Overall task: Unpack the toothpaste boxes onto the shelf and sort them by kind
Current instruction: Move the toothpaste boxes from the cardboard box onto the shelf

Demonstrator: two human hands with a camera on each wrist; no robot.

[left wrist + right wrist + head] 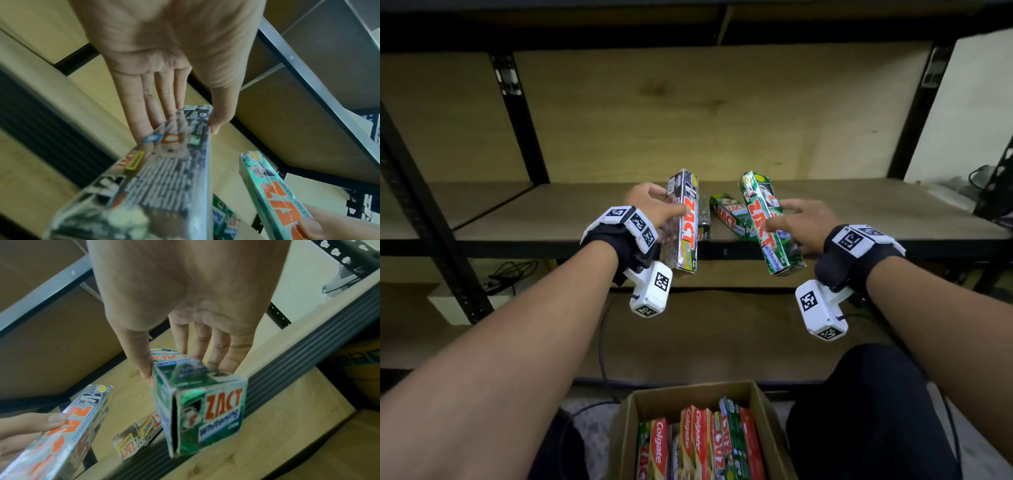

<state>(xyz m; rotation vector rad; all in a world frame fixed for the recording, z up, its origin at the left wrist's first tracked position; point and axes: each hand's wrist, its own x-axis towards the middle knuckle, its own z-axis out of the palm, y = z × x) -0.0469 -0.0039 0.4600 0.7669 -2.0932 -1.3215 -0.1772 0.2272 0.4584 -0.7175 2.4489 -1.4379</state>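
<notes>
My left hand (654, 209) grips a silver-black Zact toothpaste box (683, 222) by its long sides, thumb on one side (216, 123), fingers (144, 110) on the other. My right hand (801, 222) grips a green Zact Whitening box (770, 226), seen end-on in the right wrist view (205, 412). Both boxes hang over the front edge of the wooden shelf (859, 212). On the shelf between them lie another silver box (704, 228) and another green box (729, 216).
A cardboard carton (654, 404) on the floor below holds several red Colgate and green Zact boxes. Black shelf uprights (520, 116) stand at left and right. Cables (602, 342) run under the shelf. My knee (866, 394) is at the right.
</notes>
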